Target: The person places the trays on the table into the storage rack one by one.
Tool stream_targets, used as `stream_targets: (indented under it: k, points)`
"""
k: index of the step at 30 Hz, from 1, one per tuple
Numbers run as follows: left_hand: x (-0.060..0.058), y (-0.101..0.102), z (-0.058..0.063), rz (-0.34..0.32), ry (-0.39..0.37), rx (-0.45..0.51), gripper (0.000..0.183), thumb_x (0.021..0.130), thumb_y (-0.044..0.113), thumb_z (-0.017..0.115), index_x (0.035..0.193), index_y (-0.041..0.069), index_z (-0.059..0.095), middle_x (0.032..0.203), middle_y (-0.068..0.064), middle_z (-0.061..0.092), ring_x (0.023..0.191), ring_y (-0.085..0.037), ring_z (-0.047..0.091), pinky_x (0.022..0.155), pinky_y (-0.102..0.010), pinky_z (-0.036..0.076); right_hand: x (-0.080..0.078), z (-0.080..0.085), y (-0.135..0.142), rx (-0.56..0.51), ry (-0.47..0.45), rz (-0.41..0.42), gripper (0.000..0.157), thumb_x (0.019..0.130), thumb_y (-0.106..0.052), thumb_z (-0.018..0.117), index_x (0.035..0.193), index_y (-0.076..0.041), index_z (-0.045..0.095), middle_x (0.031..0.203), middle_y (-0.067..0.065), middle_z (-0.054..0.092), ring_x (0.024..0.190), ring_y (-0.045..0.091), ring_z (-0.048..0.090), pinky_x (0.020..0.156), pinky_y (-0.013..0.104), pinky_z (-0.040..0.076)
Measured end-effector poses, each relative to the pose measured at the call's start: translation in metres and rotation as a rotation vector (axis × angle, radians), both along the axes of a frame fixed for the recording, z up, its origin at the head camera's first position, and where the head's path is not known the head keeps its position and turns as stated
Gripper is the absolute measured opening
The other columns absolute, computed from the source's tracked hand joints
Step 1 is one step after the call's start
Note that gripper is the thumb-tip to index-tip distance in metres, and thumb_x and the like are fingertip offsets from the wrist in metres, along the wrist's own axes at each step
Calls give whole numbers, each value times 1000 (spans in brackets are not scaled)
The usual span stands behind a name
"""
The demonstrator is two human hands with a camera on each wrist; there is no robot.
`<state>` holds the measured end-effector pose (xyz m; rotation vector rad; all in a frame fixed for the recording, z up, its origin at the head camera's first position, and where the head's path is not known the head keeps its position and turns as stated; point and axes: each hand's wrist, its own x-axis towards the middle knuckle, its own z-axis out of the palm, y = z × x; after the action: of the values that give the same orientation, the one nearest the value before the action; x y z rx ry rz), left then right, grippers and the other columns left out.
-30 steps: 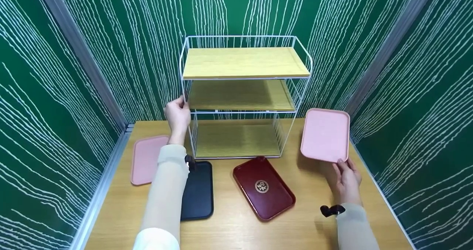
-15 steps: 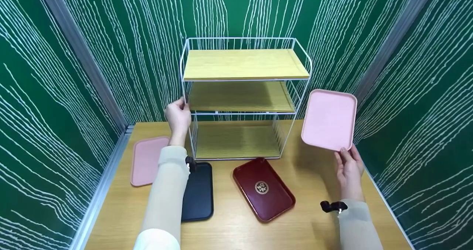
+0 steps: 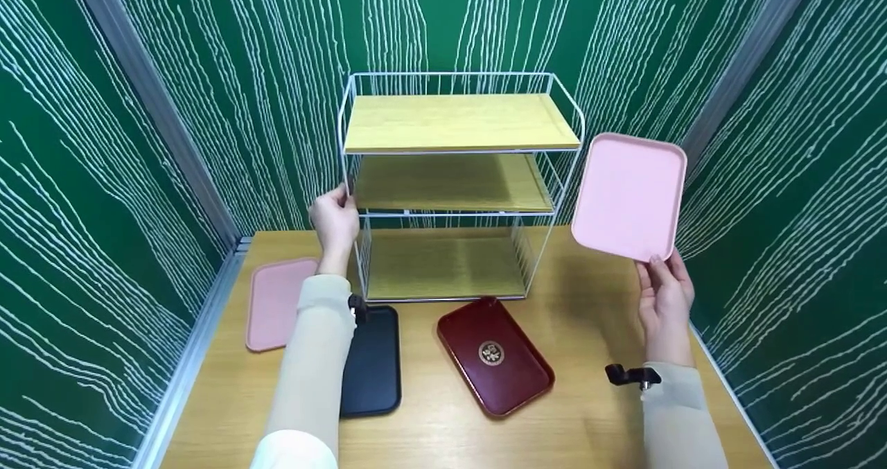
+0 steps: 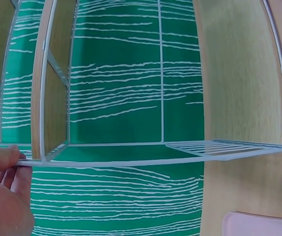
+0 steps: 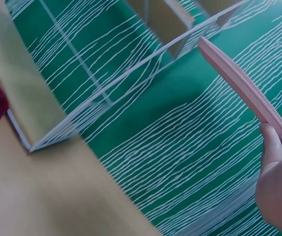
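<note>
Calling the wire rack [image 3: 461,121] the middle of the dial here. The left hand [image 3: 335,223] is at 9 o'clock, fingers curled round the rack's left front post, so that grip is on the frame. The right hand [image 3: 666,296] is at 4 o'clock and pinches a pink tray [image 3: 629,195] by its lower edge, thumb on the near face. The tray itself is up in the air at 3 o'clock, just beside the rack's right side, tipped up so its face shows, not on any shelf.

Down on the wooden surface [image 3: 443,441] there's a second pink tray [image 3: 280,303] at 8, a black tray [image 3: 381,361] at 7, partly behind the left forearm, and a dark red tray [image 3: 495,379] with a round emblem between 5 and 6. Its far corner is right by the rack's front edge; can't tell if they touch.

My read: the step in hand is carrying that raised tray while the rack gets steadied. If it's meant for a shelf, the next move probably calls for swinging it toward 12, levelling it and clearing the side wires, with the left hand bracing the frame.
</note>
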<state>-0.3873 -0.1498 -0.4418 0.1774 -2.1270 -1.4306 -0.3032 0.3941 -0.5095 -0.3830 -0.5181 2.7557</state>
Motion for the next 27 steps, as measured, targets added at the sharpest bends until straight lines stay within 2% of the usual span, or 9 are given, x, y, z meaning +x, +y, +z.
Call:
stream_targets:
  k: [3, 10, 19, 27]
  points:
    - [0, 0, 1, 2, 0, 3, 24, 104, -1, 65, 123, 3, 80, 116, -16, 79, 96, -27, 68, 85, -44, 57, 0, 12, -4, 4, 32, 5, 58, 95, 15, 69, 145, -14, 67, 130, 9, 74, 114, 25, 74, 99, 34, 56]
    - [0, -1, 2, 10, 29, -14, 25, 103, -3, 66, 121, 3, 81, 118, -16, 78, 102, -27, 69, 94, -47, 56, -3, 31, -18, 46, 177, -22, 54, 96, 21, 62, 144, -4, 63, 129, 18, 71, 109, 31, 76, 96, 37, 57]
    - [2, 2, 0, -7, 0, 27, 30, 105, -1, 65, 131, 7, 77, 128, -13, 76, 115, -26, 72, 99, -43, 58, 2, 54, -30, -11, 253, 23, 54, 98, 18, 61, 147, -5, 63, 135, 19, 70, 115, 34, 74, 98, 38, 55]
    - [1, 2, -2, 15, 39, 4, 24, 103, -2, 66, 123, 1, 80, 120, -17, 78, 106, -30, 73, 93, -46, 59, 6, 71, -34, -26, 280, 25, 55, 100, 18, 60, 149, -7, 61, 137, 19, 69, 114, 34, 74, 93, 38, 58]
